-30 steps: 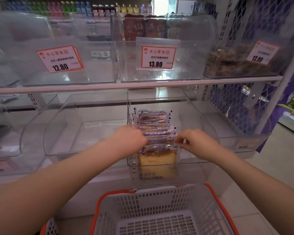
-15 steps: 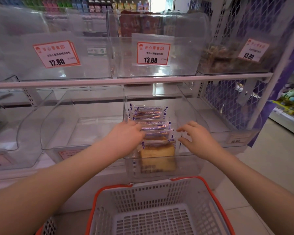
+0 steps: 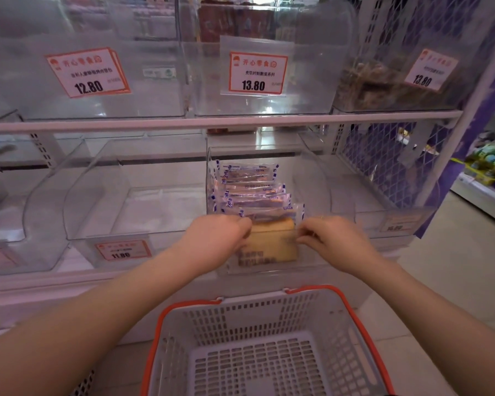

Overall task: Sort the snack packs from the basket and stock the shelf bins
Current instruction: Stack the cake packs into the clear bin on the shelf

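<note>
A row of several clear-wrapped cake packs [image 3: 249, 190] with blue print stands upright in a clear bin [image 3: 315, 178] on the lower shelf. The front pack [image 3: 272, 241] shows a yellow-brown cake slice. My left hand [image 3: 215, 238] grips this pack's left edge with curled fingers. My right hand [image 3: 326, 238] pinches its right edge. Below my arms sits a white basket [image 3: 269, 318] with an orange rim; I see nothing inside it.
Clear bins [image 3: 132, 195] stand to the left on the lower shelf. The upper shelf carries bins with price tags 12.80 [image 3: 87, 71] and 13.80 [image 3: 257, 72], and one with brown snacks [image 3: 377, 84] at the right. A white mesh panel [image 3: 383, 161] bounds the right side.
Both hands have dropped from the top of the packs to the front pack's side edges and closed on them. The camera view has shifted slightly.
</note>
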### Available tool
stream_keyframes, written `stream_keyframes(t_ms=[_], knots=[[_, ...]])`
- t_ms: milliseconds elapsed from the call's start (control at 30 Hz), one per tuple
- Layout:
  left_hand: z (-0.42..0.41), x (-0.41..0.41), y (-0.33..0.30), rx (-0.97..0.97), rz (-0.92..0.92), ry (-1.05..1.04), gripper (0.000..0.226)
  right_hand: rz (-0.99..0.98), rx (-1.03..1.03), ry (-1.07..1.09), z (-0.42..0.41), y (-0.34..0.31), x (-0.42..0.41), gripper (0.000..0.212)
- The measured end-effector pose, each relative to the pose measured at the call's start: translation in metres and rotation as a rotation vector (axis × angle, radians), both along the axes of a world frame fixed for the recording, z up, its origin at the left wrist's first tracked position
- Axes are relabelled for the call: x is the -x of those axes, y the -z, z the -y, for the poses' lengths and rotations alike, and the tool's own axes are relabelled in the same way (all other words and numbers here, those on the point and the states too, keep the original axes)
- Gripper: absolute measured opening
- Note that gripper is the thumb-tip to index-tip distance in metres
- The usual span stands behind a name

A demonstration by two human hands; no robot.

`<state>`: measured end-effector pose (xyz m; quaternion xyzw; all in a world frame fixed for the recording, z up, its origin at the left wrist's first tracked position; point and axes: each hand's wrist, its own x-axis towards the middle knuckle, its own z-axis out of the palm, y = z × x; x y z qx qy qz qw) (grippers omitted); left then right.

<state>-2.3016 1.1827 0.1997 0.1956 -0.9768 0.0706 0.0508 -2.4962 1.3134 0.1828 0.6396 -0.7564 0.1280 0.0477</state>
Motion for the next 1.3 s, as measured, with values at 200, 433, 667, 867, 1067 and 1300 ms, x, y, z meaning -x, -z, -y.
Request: stream_keyframes(t_ms=[200,433,667,867,1067,1300], knots=[[0.028,0.024,0.002,-0.019,-0.101,-0.121,0.019,0.06,0.077,0.085,0.039,-0.003,0.015,0.012],[0.049,0.038,0.029,0.017,0.006,-0.168,0.011,-0.043,-0.091,0.135,0.07,0.015,0.021,0.019],[0.043,0.03,0.038,0.031,0.065,-0.066,0.014,0.029,-0.164,0.045,0.062,0.025,0.026,0.017],[0.048,0.038,0.022,-0.039,-0.002,-0.058,0.027,0.383,-0.169,0.114,0.069,0.014,0.033,0.035],[0.073,0.064,0.007,0.137,0.192,-0.102,0.039,0.553,-0.339,0.4,0.094,0.007,0.042,0.046],[0.087,0.071,0.0,0.157,0.445,-0.152,0.042,0.808,-0.386,0.273,0.108,0.012,0.037,0.017]])
